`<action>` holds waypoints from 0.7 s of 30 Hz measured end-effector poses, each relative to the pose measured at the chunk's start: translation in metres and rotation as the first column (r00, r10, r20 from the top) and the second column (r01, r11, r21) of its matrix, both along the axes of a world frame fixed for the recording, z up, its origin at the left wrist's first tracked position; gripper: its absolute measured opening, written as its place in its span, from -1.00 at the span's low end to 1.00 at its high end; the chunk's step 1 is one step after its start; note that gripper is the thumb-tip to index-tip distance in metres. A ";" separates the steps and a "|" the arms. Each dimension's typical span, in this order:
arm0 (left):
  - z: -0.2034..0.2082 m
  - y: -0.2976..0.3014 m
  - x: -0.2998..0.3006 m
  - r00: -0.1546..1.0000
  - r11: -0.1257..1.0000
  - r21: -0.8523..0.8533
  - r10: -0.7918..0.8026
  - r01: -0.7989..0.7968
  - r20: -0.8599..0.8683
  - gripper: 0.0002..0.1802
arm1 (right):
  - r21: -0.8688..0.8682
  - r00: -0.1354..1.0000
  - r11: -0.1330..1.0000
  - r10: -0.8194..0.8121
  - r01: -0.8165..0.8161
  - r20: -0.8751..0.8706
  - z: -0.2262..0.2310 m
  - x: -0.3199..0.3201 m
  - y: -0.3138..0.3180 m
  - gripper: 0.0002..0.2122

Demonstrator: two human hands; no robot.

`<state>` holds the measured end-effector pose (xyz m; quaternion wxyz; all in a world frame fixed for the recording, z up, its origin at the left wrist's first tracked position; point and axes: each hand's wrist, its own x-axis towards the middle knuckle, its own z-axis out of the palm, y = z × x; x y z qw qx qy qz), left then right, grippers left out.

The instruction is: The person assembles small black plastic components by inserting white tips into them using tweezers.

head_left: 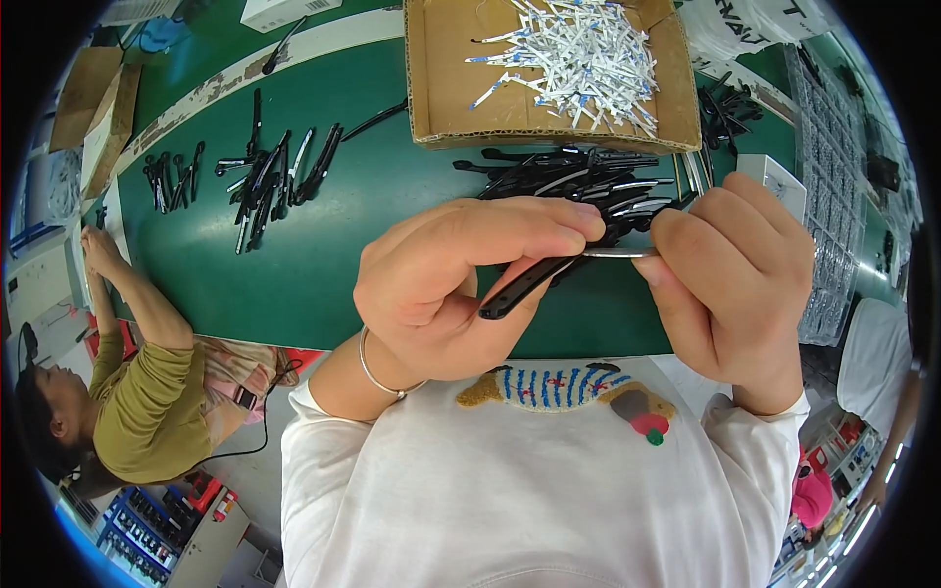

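In front of my chest my left hand (461, 274) is closed around a slim black plastic piece (529, 287) with small holes along its side. A thin silvery strip (619, 253) spans the gap from the black piece to my right hand (735, 279). Thumb and bent fingers of that right hand pinch its end; whether it is part of the black piece, I cannot tell. Just beyond both hands lies a heap of similar slim black pieces (569, 176), partly hidden by my fingers.
A cardboard box (436, 103) behind the heap holds many small white and blue strips (588, 69). More black pieces (260, 196) lie in groups on the green table (323, 265) to the left. A co-worker (142, 412) sits at left; clear plastic trays (828, 196) stand at right.
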<state>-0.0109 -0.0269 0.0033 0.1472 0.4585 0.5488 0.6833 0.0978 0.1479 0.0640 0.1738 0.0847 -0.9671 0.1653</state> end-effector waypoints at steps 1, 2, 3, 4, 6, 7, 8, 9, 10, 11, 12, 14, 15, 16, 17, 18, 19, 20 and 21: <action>0.001 0.000 0.001 1.000 1.000 -0.001 0.005 -0.005 0.000 -0.88 | -0.017 1.000 1.000 0.006 -0.006 0.007 0.000 0.000 0.000 -0.84; 0.001 -0.001 0.001 1.000 1.000 -0.003 0.010 -0.010 0.000 -0.87 | -0.015 1.000 1.000 0.003 -0.002 0.007 0.001 0.000 0.000 -0.84; 0.002 -0.001 0.001 1.000 1.000 -0.001 0.008 -0.008 -0.001 -0.87 | -0.013 1.000 1.000 0.021 -0.021 0.008 0.002 0.000 0.001 -0.84; 0.002 -0.001 0.002 1.000 1.000 -0.002 0.003 -0.003 0.004 -0.87 | -0.010 0.999 0.999 0.039 -0.039 0.009 0.003 -0.001 0.001 -0.84; 0.003 -0.001 0.002 1.000 1.000 -0.002 -0.003 0.003 0.006 -0.87 | -0.015 0.999 0.999 0.044 -0.044 -0.007 0.004 -0.001 0.003 -0.84; 0.003 -0.001 0.002 1.000 1.000 -0.002 0.007 -0.007 0.007 -0.87 | -0.021 0.998 0.998 0.052 -0.053 -0.021 0.004 -0.001 0.004 -0.84; 0.004 -0.001 0.002 1.000 1.000 -0.003 0.018 -0.018 0.009 -0.88 | -0.020 0.998 0.998 0.051 -0.052 -0.024 0.004 -0.001 0.005 -0.84; 0.003 -0.001 0.002 1.000 1.000 -0.001 0.017 -0.017 0.006 -0.88 | -0.018 0.998 0.999 0.051 -0.051 -0.029 0.004 -0.001 0.005 -0.84; 0.001 -0.001 0.002 1.000 1.000 0.007 0.024 -0.024 0.003 -0.89 | -0.017 0.998 0.999 0.050 -0.051 -0.034 0.003 0.000 0.005 -0.84; 0.001 -0.001 0.001 1.000 0.999 0.014 0.030 -0.030 0.000 -0.89 | -0.016 0.998 0.999 0.050 -0.051 -0.035 0.003 0.000 0.005 -0.84; 0.002 -0.001 0.002 1.000 0.999 0.016 0.030 -0.030 -0.001 -0.89 | -0.015 0.998 0.999 0.051 -0.051 -0.039 0.002 0.000 0.005 -0.84; 0.003 -0.001 0.003 0.999 0.999 -0.004 0.044 -0.044 -0.017 -0.90 | -0.012 0.998 0.999 0.051 -0.051 -0.041 0.003 -0.001 0.004 -0.84; 0.003 -0.001 0.002 0.999 0.999 -0.004 0.044 -0.044 -0.017 -0.90 | -0.013 0.998 0.999 0.049 -0.049 -0.037 0.003 -0.001 0.003 -0.84; 0.002 -0.001 0.002 0.998 0.999 0.005 0.047 -0.047 -0.032 -0.89 | -0.015 0.998 0.999 0.046 -0.047 -0.032 0.003 -0.001 0.003 -0.84; 0.002 -0.001 0.002 0.998 0.999 0.013 0.050 -0.049 -0.047 -0.89 | -0.015 0.998 0.999 0.046 -0.047 -0.031 0.004 0.000 0.004 -0.84; 0.002 -0.001 0.002 0.998 0.999 0.012 0.050 -0.050 -0.047 -0.89 | -0.013 0.998 0.999 0.050 -0.051 -0.046 0.006 -0.001 0.006 -0.84; 0.001 0.000 0.001 0.998 0.999 0.017 0.044 -0.043 -0.054 -0.89 | -0.011 0.997 0.998 0.054 -0.055 -0.061 0.006 -0.001 0.007 -0.84; 0.001 0.000 0.001 0.997 0.999 0.022 0.037 -0.036 -0.061 -0.88 | -0.012 0.997 0.998 0.054 -0.055 -0.061 0.005 -0.001 0.007 -0.84; 0.001 0.000 0.002 0.998 0.999 0.022 0.035 -0.034 -0.060 -0.88 | -0.006 0.997 0.999 0.052 -0.052 -0.049 0.003 -0.001 0.006 -0.84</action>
